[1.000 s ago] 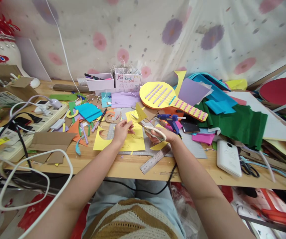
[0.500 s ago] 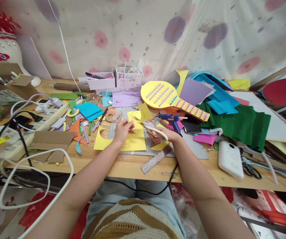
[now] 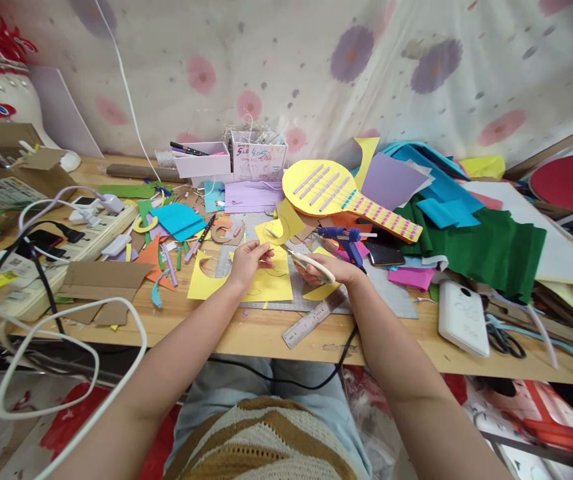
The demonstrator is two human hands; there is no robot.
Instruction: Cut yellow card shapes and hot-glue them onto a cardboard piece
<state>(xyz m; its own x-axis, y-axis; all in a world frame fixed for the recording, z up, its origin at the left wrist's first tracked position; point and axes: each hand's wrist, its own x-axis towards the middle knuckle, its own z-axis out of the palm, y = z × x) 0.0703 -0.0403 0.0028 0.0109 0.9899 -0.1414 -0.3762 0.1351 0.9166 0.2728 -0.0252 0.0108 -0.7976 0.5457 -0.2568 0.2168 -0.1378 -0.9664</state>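
Observation:
My left hand (image 3: 250,265) pinches a curved piece of yellow paper (image 3: 289,223) that has pencil lines on it. In my right hand (image 3: 324,270) is a pair of scissors with pale handles (image 3: 322,267), their blades pointing at the yellow paper's edge. Below both hands lies a larger yellow sheet (image 3: 211,288) with a round cut-out and drawn curves. A steel ruler (image 3: 311,321) rests at an angle in front of my right hand. Just beyond that hand sits a blue glue gun (image 3: 344,237).
A yellow paper guitar (image 3: 316,190) lies behind my hands. Green felt (image 3: 496,247) and a white power bank (image 3: 461,317) are on the right. Power strips (image 3: 76,257), cables and paper scraps crowd the left. White boxes (image 3: 259,157) stand at the back.
The view has shifted slightly. Both hands keep their hold, and the yellow piece and scissors have moved only a little.

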